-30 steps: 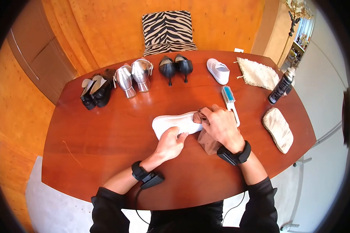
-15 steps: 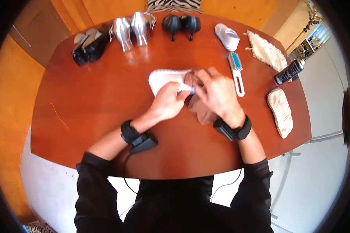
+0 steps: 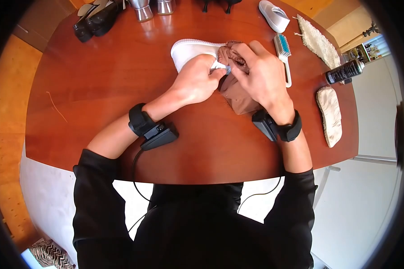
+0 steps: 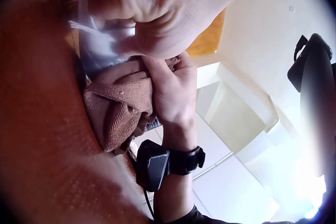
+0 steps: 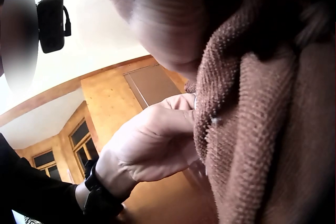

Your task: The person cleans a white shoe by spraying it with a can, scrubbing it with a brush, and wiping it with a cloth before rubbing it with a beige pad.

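In the head view a white shoe [image 3: 187,50] is tipped so that its ribbed sole edge faces the far side of the table. My left hand [image 3: 196,80] grips it, thumb on the near side. A thin white lace end [image 4: 86,27] sticks out beside that hand in the left wrist view. My right hand [image 3: 265,74] holds a bunched brown cloth [image 3: 240,96] against the shoe's right end, with a loose part hanging toward me. Left thumb and right fingertips almost meet there. The cloth hides that end of the shoe.
Right of my right hand lie a blue-bristled brush [image 3: 283,49], another white shoe [image 3: 274,17], a cream fringed cloth [image 3: 318,42], a black spray can [image 3: 344,72] and a beige pad [image 3: 330,116]. Black shoes [image 3: 98,20] and silver heels [image 3: 141,10] stand at the far left.
The head view has tilted down, shifting the table's contents upward. My left hand has slid along the shoe toward the right hand, its thumb now beside the brown cloth.
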{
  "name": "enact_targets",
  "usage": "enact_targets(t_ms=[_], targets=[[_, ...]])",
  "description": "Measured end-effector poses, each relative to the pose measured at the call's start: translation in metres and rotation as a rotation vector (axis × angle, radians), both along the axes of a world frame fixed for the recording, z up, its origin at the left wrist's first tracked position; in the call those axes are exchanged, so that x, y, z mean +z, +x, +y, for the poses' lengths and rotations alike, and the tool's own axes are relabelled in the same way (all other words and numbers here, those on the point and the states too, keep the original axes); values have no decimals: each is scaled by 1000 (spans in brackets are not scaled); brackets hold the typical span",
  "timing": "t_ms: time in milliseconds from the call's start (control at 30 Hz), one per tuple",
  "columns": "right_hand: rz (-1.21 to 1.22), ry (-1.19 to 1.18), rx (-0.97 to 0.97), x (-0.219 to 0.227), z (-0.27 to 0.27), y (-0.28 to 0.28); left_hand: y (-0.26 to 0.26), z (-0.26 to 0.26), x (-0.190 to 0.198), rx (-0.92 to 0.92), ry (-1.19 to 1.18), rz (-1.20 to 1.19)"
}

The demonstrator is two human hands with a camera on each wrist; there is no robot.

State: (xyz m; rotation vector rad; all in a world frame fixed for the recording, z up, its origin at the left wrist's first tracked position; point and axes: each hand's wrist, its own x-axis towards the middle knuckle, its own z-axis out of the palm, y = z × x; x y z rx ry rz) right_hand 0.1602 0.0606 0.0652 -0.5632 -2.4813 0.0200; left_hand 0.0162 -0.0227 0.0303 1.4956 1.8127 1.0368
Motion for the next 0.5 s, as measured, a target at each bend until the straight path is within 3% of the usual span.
enact_targets(t_ms=[300, 433, 500], targets=[[-131, 52, -313, 10, 7, 7, 3, -1, 7, 7, 17, 2], [-165, -4, -276, 15, 7, 9, 3, -2, 9, -11, 64, 16], [-7, -182, -16, 14, -3, 4, 4, -5, 14, -63, 28, -9]])
